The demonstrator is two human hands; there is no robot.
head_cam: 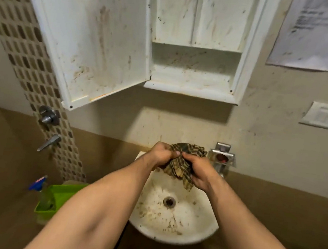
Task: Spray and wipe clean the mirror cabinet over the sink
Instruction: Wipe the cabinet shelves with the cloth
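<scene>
Cloth (183, 164): checked, bunched, held over the sink (204, 227) between left hand (161, 154) and right hand (197, 174), the fingers of both curled tight round it. Soft, light, limp; possibly wet, so heavier and apt to drip. Best gripped as a wad in one palm. Cabinet (193, 70) above: stained, rigid, its door (91, 40) open.

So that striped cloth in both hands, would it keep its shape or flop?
Probably floppy: the cloth bunches between the left hand and right hand, a corner dangling over the sink. Likely light, since a simple grip carries it. Whether it's wet I cannot tell.
</scene>
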